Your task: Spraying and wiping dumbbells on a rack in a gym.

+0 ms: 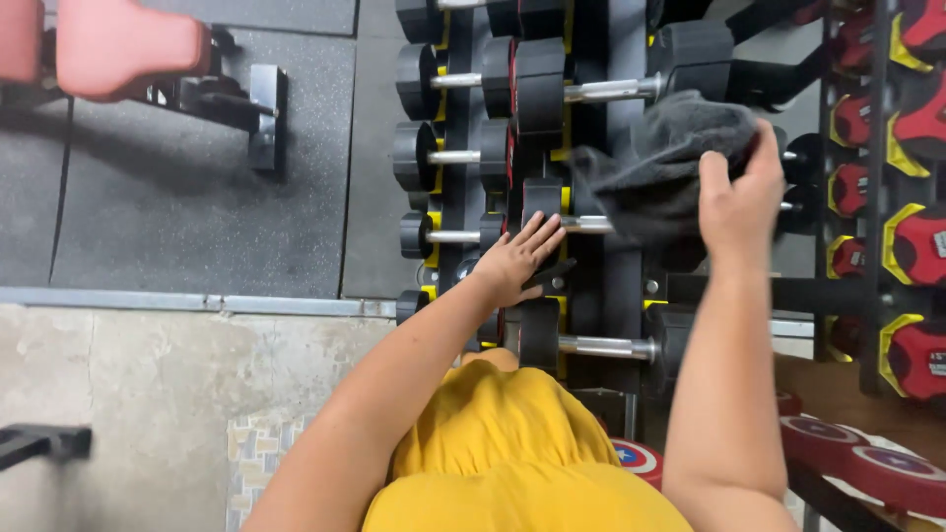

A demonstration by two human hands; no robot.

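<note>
A dark grey cloth [660, 158] hangs over the black dumbbells on the rack [601, 286] in front of me. My right hand [739, 202] grips the cloth's right side and presses it onto a dumbbell head. My left hand [517, 258] lies flat, fingers spread, on the black head of a dumbbell [540, 202] with a chrome handle, just left of the cloth. Below it sits another black dumbbell [601, 345]. My yellow shirt fills the bottom of the view.
Red and yellow dumbbells [916, 241] line a second rack on the right. A red padded bench [118, 49] stands at the top left on dark rubber flooring. Red round weights [867, 463] with a star lie at the bottom right. Concrete floor is at the lower left.
</note>
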